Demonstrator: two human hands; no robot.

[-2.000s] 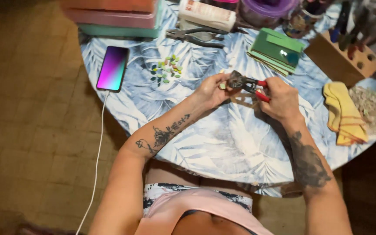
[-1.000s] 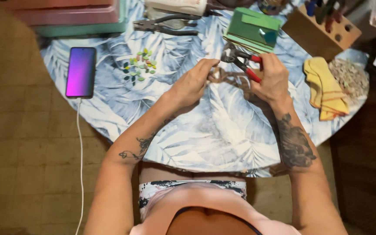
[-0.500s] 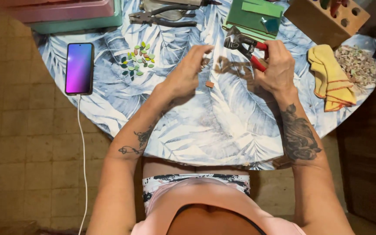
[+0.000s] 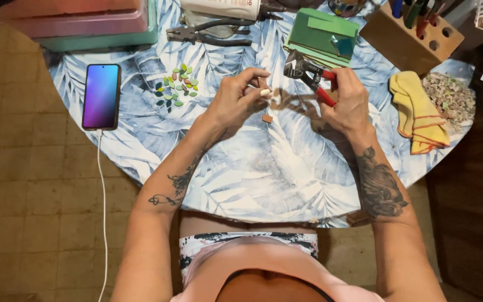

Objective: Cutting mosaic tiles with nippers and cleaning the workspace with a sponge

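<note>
My right hand (image 4: 346,104) grips red-handled nippers (image 4: 307,75), jaws pointing up and left. My left hand (image 4: 237,99) pinches a small pale tile piece (image 4: 264,92) between thumb and fingers, a short gap away from the nippers' jaws. A small brown tile chip (image 4: 267,118) lies on the leaf-patterned round table (image 4: 252,168) just below my left hand. A cluster of small green and red leaf-shaped pieces (image 4: 175,89) lies left of that hand.
A lit phone (image 4: 101,95) with a white cable lies at the table's left. Grey pliers (image 4: 208,34), a green box (image 4: 322,33), a wooden tool holder (image 4: 412,36), a yellow cloth (image 4: 415,112), a heap of tile scraps (image 4: 448,98) and stacked trays (image 4: 85,22) ring the far edge.
My hands have drawn apart: the nippers left the piece, which stays in my left hand. A brown chip now lies on the table. The view shifted slightly.
</note>
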